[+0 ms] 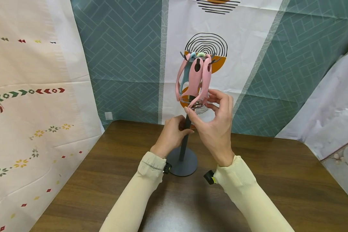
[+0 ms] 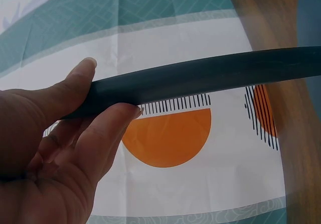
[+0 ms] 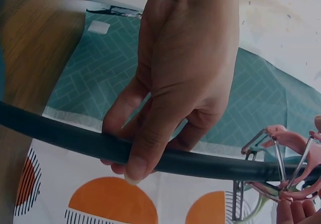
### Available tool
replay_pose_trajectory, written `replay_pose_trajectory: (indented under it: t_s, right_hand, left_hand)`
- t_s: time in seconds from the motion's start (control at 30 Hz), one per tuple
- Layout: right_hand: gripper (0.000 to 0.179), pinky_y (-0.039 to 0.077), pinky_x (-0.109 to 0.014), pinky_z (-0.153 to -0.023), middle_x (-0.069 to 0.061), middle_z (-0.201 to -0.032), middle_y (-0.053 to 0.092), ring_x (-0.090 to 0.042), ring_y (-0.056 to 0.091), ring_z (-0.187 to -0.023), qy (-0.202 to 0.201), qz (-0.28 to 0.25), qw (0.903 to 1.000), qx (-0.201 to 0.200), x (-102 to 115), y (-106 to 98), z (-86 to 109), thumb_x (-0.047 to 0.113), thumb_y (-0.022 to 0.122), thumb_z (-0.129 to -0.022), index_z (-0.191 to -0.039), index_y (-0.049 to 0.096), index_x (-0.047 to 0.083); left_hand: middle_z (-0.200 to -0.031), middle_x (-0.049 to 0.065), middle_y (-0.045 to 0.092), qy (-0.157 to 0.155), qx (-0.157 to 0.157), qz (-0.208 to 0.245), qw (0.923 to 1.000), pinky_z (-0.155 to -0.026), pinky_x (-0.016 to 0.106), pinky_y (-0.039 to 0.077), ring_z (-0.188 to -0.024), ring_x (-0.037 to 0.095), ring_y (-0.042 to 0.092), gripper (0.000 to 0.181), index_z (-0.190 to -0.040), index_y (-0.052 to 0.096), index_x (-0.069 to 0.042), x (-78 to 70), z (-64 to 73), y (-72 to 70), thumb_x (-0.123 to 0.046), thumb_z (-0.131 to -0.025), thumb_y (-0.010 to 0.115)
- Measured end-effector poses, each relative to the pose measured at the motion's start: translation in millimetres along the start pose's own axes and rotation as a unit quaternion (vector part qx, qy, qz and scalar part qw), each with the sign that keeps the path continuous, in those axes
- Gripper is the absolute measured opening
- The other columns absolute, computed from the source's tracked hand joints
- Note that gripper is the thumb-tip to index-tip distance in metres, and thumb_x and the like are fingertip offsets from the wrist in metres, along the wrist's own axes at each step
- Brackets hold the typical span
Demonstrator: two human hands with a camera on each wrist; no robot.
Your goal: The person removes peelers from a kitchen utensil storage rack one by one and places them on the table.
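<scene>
A dark upright stand pole (image 1: 184,146) rises from a round base (image 1: 188,167) on the table. My left hand (image 1: 170,133) grips the pole about halfway up, thumb and fingers around it, as the left wrist view also shows. Several Y-shaped peelers hang from hooks at the top: pink peelers (image 1: 195,77) in front, a blue peeler (image 1: 186,75) behind, and a pale green one (image 1: 201,54) mostly hidden. My right hand (image 1: 217,129) holds the lower, bladed end of the rightmost pink peeler (image 1: 207,77) between thumb and fingers. Metal blade frames (image 3: 277,156) show in the right wrist view.
The stand is on a brown wooden table (image 1: 266,174). Behind it hangs a teal and white patterned cloth (image 1: 124,64). A cream patterned cloth (image 1: 37,112) hangs at the left. Dark hooks (image 1: 218,60) stick out around the stand's top.
</scene>
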State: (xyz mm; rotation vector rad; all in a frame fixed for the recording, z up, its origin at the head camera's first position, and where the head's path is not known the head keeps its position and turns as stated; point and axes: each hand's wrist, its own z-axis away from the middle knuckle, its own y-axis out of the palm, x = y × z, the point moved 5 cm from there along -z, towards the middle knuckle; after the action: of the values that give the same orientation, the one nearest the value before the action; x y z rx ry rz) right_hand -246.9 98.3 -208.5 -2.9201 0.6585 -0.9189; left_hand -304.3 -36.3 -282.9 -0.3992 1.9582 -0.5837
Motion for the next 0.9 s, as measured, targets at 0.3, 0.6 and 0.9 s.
replay_pose_trajectory:
  t_s: [0.3,0.6,0.9]
  right_hand:
    - [0.069,0.053,-0.034,-0.098,-0.018,-0.125,0.051,-0.019,0.053,-0.115,0.004,0.004,0.9999,-0.009,2.3,2.6,-1.4,0.028,0.086,-0.082,-0.136,0.052,0.002]
    - [0.066,0.052,-0.035,-0.098,-0.017,-0.124,0.052,-0.021,0.054,-0.113,0.01,-0.008,0.9999,-0.011,2.2,5.4,-2.4,0.028,0.084,-0.084,-0.136,0.052,0.002]
    - [0.064,0.052,-0.035,-0.098,-0.017,-0.123,0.053,-0.021,0.055,-0.111,0.01,-0.011,0.9998,-0.012,3.2,4.5,-1.7,0.023,0.083,-0.085,-0.137,0.052,0.002]
  left_hand:
    - [-0.082,0.007,0.067,0.009,-0.001,0.001,1.0,-0.061,0.027,0.045,-0.07,0.017,0.055,0.021,-0.098,0.068,-0.002,0.2,0.3,0.7,-0.018,-0.091,0.078]
    - [-0.08,0.007,0.067,0.012,-0.005,-0.005,0.9999,-0.061,0.026,0.044,-0.069,0.016,0.055,0.02,-0.095,0.067,-0.003,-0.5,0.7,-0.5,-0.018,-0.09,0.079]
    - [-0.079,0.006,0.066,0.013,-0.004,-0.003,0.9999,-0.06,0.027,0.044,-0.07,0.017,0.055,0.018,-0.095,0.067,-0.004,-0.4,0.8,-0.1,-0.017,-0.091,0.078]
